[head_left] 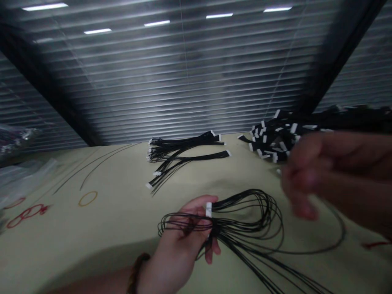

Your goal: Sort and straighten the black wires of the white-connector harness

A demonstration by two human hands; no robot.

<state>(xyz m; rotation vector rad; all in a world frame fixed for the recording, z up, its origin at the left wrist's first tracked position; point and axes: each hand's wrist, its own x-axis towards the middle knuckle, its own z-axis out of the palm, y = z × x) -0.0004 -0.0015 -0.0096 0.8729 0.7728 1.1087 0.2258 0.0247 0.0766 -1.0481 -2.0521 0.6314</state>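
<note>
My left hand (pixel 180 232) holds a looped bundle of thin black wires (pixel 245 228) low in the view, pinched between thumb and fingers. A small white connector (pixel 208 209) sticks out just above my thumb. My right hand (pixel 306 175) is blurred with motion at the right, above the wire loops and not visibly touching them. Its fingers look curled, but whether it holds anything is hidden by the blur.
A bundle of black wires with white connectors (pixel 180 153) lies mid-table. A larger heap of similar harnesses (pixel 275 141) sits at the back right. Red and yellow wire loops (pixel 87 198) and clear plastic bags (pixel 21 175) lie on the left of the pale table (pixel 116 249). Window blinds stand behind.
</note>
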